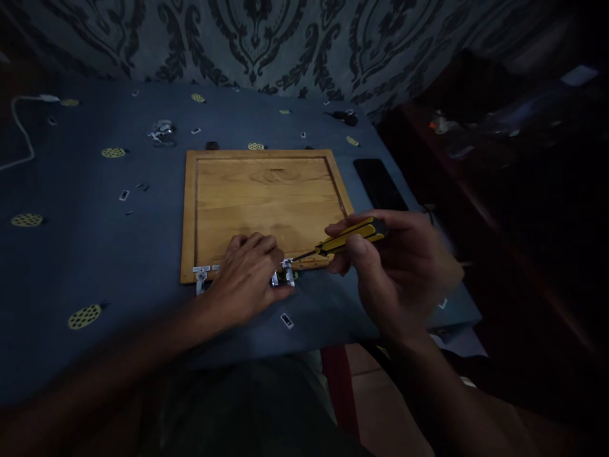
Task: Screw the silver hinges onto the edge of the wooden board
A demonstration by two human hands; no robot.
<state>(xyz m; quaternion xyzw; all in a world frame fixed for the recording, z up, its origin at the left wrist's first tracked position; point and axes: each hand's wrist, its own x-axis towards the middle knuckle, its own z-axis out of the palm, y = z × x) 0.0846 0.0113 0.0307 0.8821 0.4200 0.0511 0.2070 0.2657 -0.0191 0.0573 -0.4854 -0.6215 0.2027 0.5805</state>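
A framed wooden panel (266,197), perhaps a small cabinet door, lies flat on the table. Along its near edge is a metal hinge (288,271), which my left hand (252,263) presses against the wood with curled fingers. Another metal hinge (200,274) sits at the panel's near left corner, left of that hand. My right hand (399,266) grips a yellow and black screwdriver (352,237). The screwdriver's tip points left and reaches the hinge beside my left fingers; whether it sits in a screw is too small to tell.
A blue patterned cloth (95,254) covers the table. Loose metal hardware (162,130) and tiny screws (143,186) lie left of the panel. To the right rests a black phone (379,183). A small dark object (346,117) lies far back, and a white cable (21,127) at far left.
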